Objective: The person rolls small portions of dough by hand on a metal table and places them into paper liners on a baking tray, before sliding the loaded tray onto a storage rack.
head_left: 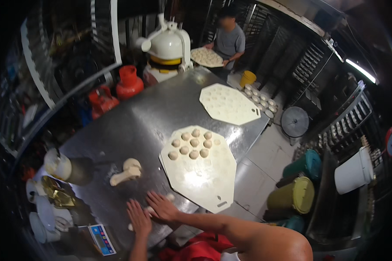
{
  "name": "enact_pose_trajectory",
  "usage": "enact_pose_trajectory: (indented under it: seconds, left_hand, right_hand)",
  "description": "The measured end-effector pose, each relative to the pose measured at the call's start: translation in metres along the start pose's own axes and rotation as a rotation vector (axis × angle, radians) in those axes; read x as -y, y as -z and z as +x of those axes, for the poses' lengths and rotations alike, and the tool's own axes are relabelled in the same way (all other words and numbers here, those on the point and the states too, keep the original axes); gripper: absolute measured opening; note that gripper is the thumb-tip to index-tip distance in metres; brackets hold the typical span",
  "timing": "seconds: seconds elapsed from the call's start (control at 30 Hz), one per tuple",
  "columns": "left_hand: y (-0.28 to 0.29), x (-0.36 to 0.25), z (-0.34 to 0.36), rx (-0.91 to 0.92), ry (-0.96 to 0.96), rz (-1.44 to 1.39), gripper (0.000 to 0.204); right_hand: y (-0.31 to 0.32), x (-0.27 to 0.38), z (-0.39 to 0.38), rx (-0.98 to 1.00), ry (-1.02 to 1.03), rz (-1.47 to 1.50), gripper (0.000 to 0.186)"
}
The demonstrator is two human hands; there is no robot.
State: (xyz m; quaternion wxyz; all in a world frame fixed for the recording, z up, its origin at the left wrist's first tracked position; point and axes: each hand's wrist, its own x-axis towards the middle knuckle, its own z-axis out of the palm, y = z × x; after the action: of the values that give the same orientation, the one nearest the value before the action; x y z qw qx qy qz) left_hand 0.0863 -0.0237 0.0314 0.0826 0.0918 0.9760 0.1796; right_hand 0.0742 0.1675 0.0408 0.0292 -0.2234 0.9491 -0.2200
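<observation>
Bent, smooth beige dough lump (128, 171): lying on the grey metal table (117, 126).
Left hand (139, 219): lying flat, palm hidden.
Right hand (162, 209): lying flat, partly covering small pale dough pieces (170, 197).
Cream, many-sided board (198, 176): bearing round dough balls (194, 142).

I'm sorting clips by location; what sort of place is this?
Probably a bakery workroom: round pale dough balls sit on a cream-coloured angular board atop a grey metal table, with a white dome-topped machine near its far end.

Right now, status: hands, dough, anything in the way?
Left fingers, right fingers: extended, palms down. Small dough pieces beside them; larger dough ahead. Close by: white board right, scale left.
</observation>
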Motion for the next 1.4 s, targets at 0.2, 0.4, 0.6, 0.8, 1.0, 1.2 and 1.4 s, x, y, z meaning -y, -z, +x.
enact_pose_trajectory:
  seconds: [0.2, 0.4, 0.6, 0.8, 1.0, 1.2, 1.4]
  left_hand:
    - [-0.014, -0.049, -0.102, 0.002, 0.047, -0.044, 0.076]
    - [0.01, -0.081, -0.073, -0.032, -0.021, -0.187, 0.068]
    - [0.044, -0.074, -0.031, 0.247, -0.112, -0.772, 0.033]
    - [0.058, -0.036, -0.037, 0.594, -0.113, -0.968, 0.034]
    - [0.099, -0.083, -0.025, 0.301, -0.506, -0.38, 0.03]
    - [0.074, -0.121, 0.013, 0.274, -0.486, -0.387, 0.023]
    - [-0.014, -0.058, 0.064, 0.144, -0.687, -0.813, 0.023]
  right_hand:
    - [0.022, -0.032, -0.089, -0.018, 0.067, -0.08, 0.052]
    - [0.031, -0.066, -0.055, -0.044, 0.137, 0.492, 0.035]
    - [0.098, -0.003, -0.062, 0.0, -0.11, 0.917, 0.026]
    - [0.13, 0.043, -0.062, -0.175, -0.266, 0.952, 0.024]
    - [0.094, 0.053, -0.07, -0.282, -0.465, 0.574, 0.045]
    - [0.152, 0.054, -0.052, -0.361, -0.678, 0.504, 0.033]
    - [0.147, 0.065, -0.042, -0.153, -0.374, 0.781, 0.03]
